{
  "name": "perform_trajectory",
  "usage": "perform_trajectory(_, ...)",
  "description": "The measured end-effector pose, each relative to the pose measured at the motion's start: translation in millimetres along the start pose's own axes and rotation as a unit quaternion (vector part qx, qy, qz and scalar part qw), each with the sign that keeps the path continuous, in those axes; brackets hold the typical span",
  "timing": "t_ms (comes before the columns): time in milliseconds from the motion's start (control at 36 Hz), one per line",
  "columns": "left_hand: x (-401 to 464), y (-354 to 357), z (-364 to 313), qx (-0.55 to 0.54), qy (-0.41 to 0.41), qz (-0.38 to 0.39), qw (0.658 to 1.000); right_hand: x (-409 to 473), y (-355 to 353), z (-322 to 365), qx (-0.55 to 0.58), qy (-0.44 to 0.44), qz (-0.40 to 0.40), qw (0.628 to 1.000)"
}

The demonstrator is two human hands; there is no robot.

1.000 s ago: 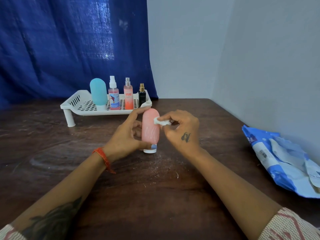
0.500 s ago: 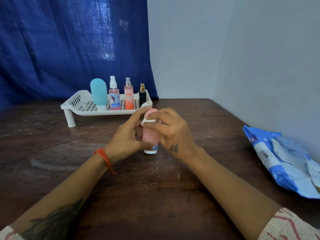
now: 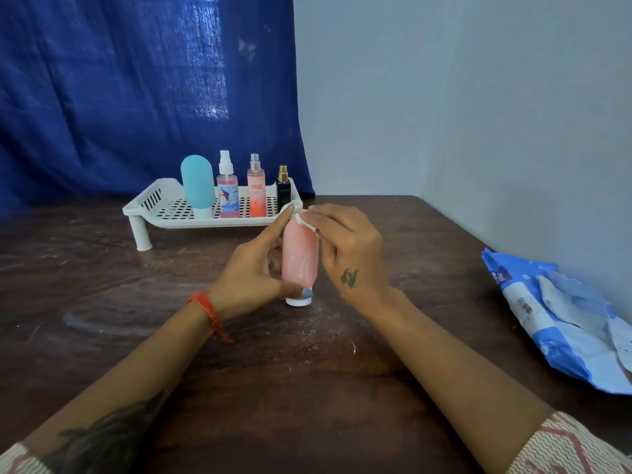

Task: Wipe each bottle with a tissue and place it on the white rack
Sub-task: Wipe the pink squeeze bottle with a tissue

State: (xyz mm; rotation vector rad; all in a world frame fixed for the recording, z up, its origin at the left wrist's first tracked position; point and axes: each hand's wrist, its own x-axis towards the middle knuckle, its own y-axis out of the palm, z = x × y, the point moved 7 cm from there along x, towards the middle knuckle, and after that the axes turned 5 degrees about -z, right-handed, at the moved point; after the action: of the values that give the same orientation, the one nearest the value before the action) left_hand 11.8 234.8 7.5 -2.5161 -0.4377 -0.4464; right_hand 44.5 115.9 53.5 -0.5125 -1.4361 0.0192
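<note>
A pink squeeze bottle [image 3: 300, 258] stands cap-down on the table, just in front of the white rack [image 3: 164, 213]. My left hand [image 3: 251, 268] grips it from the left, forefinger up along its side. My right hand [image 3: 345, 251] pinches a small white tissue [image 3: 305, 221] against the bottle's upper right shoulder. On the rack stand a blue squeeze bottle [image 3: 197, 186], a pink spray bottle [image 3: 227, 189], an orange mist bottle [image 3: 255, 191] and a small black perfume bottle [image 3: 283, 191].
A blue and white tissue pack [image 3: 561, 319] lies open at the table's right side by the grey wall. A blue curtain hangs behind the rack. White crumbs dot the dark wooden table [image 3: 102, 302] near the bottle.
My right hand swept the tissue across the front of the pink bottle and back up to its top right. The left hand kept its hold and the bottle stayed in place.
</note>
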Motion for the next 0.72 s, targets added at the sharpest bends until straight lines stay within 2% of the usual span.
perform_trajectory(83, 1, 0, 3, -0.010, -0.005, -0.008, 1.000, -3, 0, 14, -0.003, -0.097, 0.002, 0.995)
perform_trajectory(194, 2, -1, -1, 0.002, 0.004, -0.011, 1.000, -14, 13, 38, 0.013, -0.212, 0.045, 0.976)
perform_trajectory(333, 1, -1, -3, 0.004, -0.001, -0.013, 1.000, -12, 16, 42, -0.025, -0.243, 0.045, 0.969)
perform_trajectory(444, 1, 0, -4, -0.024, -0.002, -0.018, 1.000, -1, 6, 36, -0.018, -0.179, -0.014, 0.984)
perform_trajectory(583, 1, 1, -1, -0.020, -0.001, -0.018, 1.000, 5, 0, 3, -0.017, -0.012, -0.018, 1.000)
perform_trajectory(722, 1, 2, -2, -0.013, 0.009, -0.007, 1.000, 2, -2, -19, 0.059, 0.137, -0.051, 0.987)
